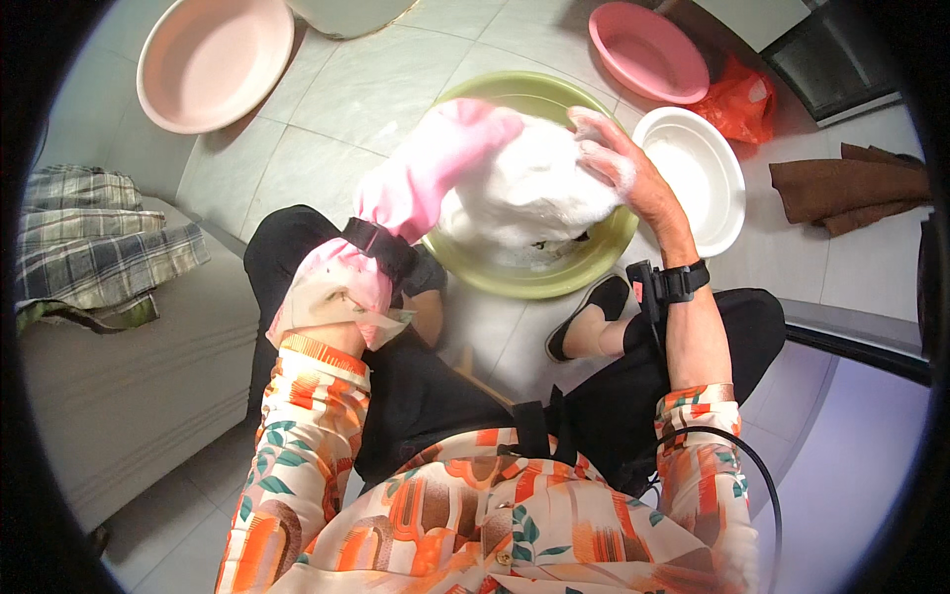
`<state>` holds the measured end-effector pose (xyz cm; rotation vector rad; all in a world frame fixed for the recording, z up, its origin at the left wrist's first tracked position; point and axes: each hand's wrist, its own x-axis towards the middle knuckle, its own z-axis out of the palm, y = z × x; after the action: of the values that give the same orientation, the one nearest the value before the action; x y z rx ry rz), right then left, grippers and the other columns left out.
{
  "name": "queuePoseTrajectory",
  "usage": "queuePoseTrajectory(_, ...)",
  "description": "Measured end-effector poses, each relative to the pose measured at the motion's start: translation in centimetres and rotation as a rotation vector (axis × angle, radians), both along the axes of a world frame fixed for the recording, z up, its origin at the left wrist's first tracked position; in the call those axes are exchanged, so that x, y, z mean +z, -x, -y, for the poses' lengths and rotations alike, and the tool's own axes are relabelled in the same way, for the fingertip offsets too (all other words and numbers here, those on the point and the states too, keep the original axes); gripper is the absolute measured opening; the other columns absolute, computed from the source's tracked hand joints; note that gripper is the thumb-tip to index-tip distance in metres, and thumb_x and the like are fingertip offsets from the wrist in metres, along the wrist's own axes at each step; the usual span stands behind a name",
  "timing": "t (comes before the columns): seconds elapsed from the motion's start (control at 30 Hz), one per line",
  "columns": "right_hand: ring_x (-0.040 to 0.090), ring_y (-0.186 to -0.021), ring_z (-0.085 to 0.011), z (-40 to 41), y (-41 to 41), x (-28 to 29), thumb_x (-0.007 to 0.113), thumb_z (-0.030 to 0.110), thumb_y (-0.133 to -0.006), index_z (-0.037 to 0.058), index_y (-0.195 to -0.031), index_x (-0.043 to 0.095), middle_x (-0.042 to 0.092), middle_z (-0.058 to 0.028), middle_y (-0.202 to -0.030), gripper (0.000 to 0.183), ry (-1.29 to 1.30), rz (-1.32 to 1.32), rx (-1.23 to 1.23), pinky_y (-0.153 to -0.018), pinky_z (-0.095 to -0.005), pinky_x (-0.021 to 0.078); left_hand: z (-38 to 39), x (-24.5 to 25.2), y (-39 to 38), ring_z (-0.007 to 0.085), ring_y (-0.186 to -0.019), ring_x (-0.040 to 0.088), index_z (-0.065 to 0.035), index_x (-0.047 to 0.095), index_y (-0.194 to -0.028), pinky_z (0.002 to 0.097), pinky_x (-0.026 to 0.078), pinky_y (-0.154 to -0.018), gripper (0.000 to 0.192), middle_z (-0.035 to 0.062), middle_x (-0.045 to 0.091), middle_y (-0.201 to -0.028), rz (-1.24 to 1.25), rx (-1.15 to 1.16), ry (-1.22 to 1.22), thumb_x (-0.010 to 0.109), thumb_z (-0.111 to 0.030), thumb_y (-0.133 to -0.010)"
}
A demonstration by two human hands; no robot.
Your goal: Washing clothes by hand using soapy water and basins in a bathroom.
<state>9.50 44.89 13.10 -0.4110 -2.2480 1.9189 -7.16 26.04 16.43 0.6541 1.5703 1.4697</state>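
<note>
A white, wet-looking cloth (pixel 545 174) covered in suds is bunched up over a green plastic basin (pixel 531 286) on the floor. My left hand (pixel 475 137), in a long pink rubber glove, grips the cloth from its upper left; its fingertips are blurred and partly lost in the white. My right hand (pixel 620 160) is bare, with foam on its fingers, and holds the cloth's right side. Below the cloth, suds and a small dark patch show inside the basin. A black strap (pixel 378 245) goes round the glove, and a black device (pixel 657 286) is strapped to my right wrist.
Right of the green basin stands a white basin (pixel 731 193). Farther off are a pink basin (pixel 653 56), a red plastic bag (pixel 742 104) and a pale pink basin (pixel 215 67). Brown cloth (pixel 839 185) lies at right; plaid fabric (pixel 111 245) rests on a grey surface at left.
</note>
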Motion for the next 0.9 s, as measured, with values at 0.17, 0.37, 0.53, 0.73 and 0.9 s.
queuePoseTrajectory(0.17, 0.049, -0.109, -0.0126, 0.5, -0.5, -1.2, 0.061, 0.033, -0.089, 0.0042, -0.127, 0.048, 0.055, -0.0069, -0.116, 0.049, 0.001, 0.384, 0.011, -0.085, -0.0283, 0.0449, 1.2, 2.3, -0.1, 0.0054, -0.06, 0.042, -0.005, 0.063, -0.079, 0.022, 0.035, -0.056, 0.013, -0.0053, 0.053, -0.071, 0.024, 0.183, -0.019, 0.052, -0.008, -0.085)
queuePoseTrajectory(0.37, 0.059, -0.067, -0.0162, 0.5, -0.4, 1.2, 0.055, 0.044, -0.092, 0.0054, -0.108, 0.06, 0.06, -0.0036, -0.081, 0.042, 0.194, 0.647, -0.164, -0.067, -0.0303, 0.0517, -0.2, 0.4, -1.4, 0.0054, -0.065, 0.043, -0.0044, 0.058, -0.075, 0.0211, 0.033, -0.059, 0.012, -0.0028, 0.052, -0.073, 0.199, 0.35, -0.178, 0.051, -0.008, -0.083)
queuePoseTrajectory(0.53, 0.058, -0.09, -0.0149, 1.3, -0.3, -1.3, 0.057, 0.029, -0.093, 0.0039, -0.108, 0.06, 0.06, -0.0033, -0.097, 0.03, 0.48, 0.053, -0.381, -0.081, -0.0315, 0.0502, -0.5, 0.2, -1.9, 0.0122, -0.078, 0.051, -0.0013, 0.057, -0.076, 0.0213, 0.039, -0.076, 0.011, 0.0037, 0.058, -0.084, 0.163, 0.21, -0.168, 0.047, 0.001, -0.08)
queuePoseTrajectory(0.73, 0.059, -0.088, -0.014, 1.2, 0.2, -1.0, 0.065, 0.015, -0.088, 0.0021, -0.109, 0.059, 0.062, -0.0063, -0.097, 0.026, 0.558, -0.288, -0.564, -0.076, -0.0251, 0.048, -0.4, -2.1, -1.1, 0.0149, -0.089, 0.054, 0.0005, 0.058, -0.078, 0.0237, 0.04, -0.084, 0.01, 0.0059, 0.06, -0.089, 0.26, 0.456, -0.267, 0.049, 0.003, -0.081)
queuePoseTrajectory(0.9, 0.059, -0.093, -0.0195, -2.0, -0.4, -2.3, 0.073, 0.032, -0.081, -0.0022, -0.119, 0.052, 0.061, -0.0143, -0.104, 0.055, -0.25, 0.213, -0.668, -0.083, -0.0309, 0.0485, -0.8, -2.0, -1.5, 0.0164, -0.094, 0.052, -0.0017, 0.058, -0.078, 0.0272, 0.038, -0.089, 0.007, 0.0061, 0.059, -0.091, 0.311, 0.278, -0.243, 0.052, 0.001, -0.081)
